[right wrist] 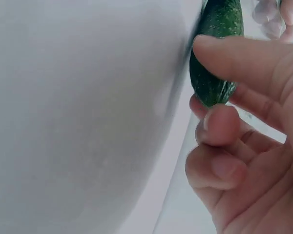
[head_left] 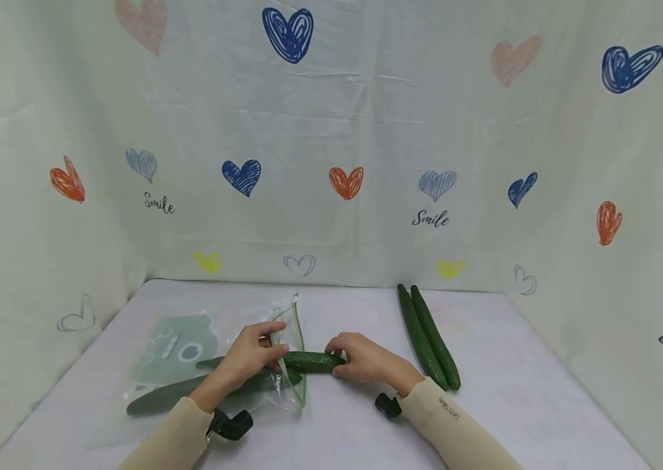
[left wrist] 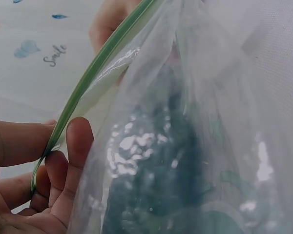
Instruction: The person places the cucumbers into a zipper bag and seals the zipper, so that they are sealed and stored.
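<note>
A clear zip bag point(head_left: 231, 324) with a green-edged mouth lies at the left of the table. My left hand point(head_left: 247, 356) pinches the bag's rim near the green zip strip point(left wrist: 77, 92). One cucumber point(head_left: 313, 362) reaches partway through the mouth, its far end inside the bag. My right hand point(head_left: 366, 359) grips the outer end of that cucumber point(right wrist: 217, 73) between thumb and fingers. Another cucumber point(head_left: 161, 397) lies within the bag, seen through the plastic and partly hidden by my left hand and forearm.
Two more cucumbers point(head_left: 425, 336) lie side by side at the right of the table. A white curtain point(head_left: 319, 124) with printed hearts hangs behind and along both sides of the white tabletop point(head_left: 360, 418). A pale green print point(head_left: 175, 346) shows on the bag.
</note>
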### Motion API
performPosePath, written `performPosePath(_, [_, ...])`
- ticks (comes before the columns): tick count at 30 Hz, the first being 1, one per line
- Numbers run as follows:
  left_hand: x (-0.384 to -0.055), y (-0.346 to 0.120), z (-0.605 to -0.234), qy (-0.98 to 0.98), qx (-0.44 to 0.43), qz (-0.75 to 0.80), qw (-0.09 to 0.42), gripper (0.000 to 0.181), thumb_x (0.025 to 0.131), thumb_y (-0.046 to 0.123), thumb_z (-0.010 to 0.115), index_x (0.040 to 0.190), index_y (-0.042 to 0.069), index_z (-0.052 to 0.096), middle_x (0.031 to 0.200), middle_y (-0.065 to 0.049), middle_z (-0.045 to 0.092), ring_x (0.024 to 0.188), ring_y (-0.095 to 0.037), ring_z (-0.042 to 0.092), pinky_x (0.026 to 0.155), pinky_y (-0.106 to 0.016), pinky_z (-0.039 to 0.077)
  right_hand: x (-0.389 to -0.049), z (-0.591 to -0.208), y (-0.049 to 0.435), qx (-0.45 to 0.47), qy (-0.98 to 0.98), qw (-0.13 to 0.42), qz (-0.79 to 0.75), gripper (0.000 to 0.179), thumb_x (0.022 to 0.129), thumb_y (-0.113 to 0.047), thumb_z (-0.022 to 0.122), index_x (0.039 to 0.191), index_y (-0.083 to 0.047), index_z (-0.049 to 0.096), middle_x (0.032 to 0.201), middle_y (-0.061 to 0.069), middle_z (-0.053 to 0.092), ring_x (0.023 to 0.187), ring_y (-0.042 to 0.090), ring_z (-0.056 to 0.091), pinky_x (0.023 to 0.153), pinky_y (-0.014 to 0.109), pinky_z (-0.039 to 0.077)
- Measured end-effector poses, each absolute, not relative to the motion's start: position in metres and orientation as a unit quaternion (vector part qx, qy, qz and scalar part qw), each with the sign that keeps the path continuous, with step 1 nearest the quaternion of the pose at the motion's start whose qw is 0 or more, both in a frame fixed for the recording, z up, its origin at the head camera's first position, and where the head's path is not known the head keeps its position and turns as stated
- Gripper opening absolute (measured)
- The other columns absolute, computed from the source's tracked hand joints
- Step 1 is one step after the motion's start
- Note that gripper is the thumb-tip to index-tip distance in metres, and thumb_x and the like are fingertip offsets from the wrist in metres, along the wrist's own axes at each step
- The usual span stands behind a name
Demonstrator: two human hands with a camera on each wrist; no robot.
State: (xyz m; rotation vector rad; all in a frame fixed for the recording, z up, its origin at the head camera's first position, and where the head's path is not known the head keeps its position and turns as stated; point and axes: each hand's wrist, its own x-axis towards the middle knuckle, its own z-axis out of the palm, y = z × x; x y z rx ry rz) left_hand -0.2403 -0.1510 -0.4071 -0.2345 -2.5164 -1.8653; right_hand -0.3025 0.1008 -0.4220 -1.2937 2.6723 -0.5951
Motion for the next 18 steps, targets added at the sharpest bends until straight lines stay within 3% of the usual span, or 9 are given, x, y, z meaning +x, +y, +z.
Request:
performPosePath(3, [-0.241, -0.15, -0.408, -0.806, -0.073, -0.587, 0.002, 0.053, 0.086, 0.0, 0.067, 0.135, -0.007, 0.048, 0.057, -0.007, 0.047, 0.055, -0.03, 0.059, 0.057, -0.037, 0.056, -0.302, -0.423, 0.105, -0.424, 0.879, 0.054, -0.212, 0.034, 0.085, -0.018, 0.074, 0.117, -0.012, 0.065, 0.103, -0.006, 0.061, 0.085, 0.005, 0.054, 0.074, 0.021, 0.048])
performPosePath(9, [-0.242, -0.151, -0.409, -0.804, -0.072, -0.59, -0.003, 0.052, 0.086, 0.0, 0.067, 0.135, -0.006, 0.049, 0.059, -0.007, 0.048, 0.055, -0.027, 0.059, 0.057, -0.035, 0.056, -0.301, -0.419, 0.097, -0.434, 0.878, 0.044, -0.195, 0.035, 0.083, -0.019, 0.075, 0.116, -0.012, 0.064, 0.104, -0.006, 0.062, 0.096, 0.006, 0.056, 0.085, 0.025, 0.048])
performPosePath(18, [-0.242, -0.15, -0.406, -0.803, -0.073, -0.592, -0.004, 0.052, 0.086, 0.001, 0.068, 0.135, -0.007, 0.049, 0.06, -0.008, 0.049, 0.054, -0.026, 0.059, 0.057, -0.035, 0.056, -0.297, -0.421, 0.092, -0.43, 0.885, 0.033, -0.175, 0.022, 0.086, -0.022, 0.073, 0.105, -0.017, 0.062, 0.092, -0.01, 0.056, 0.084, 0.005, 0.053, 0.077, 0.024, 0.047])
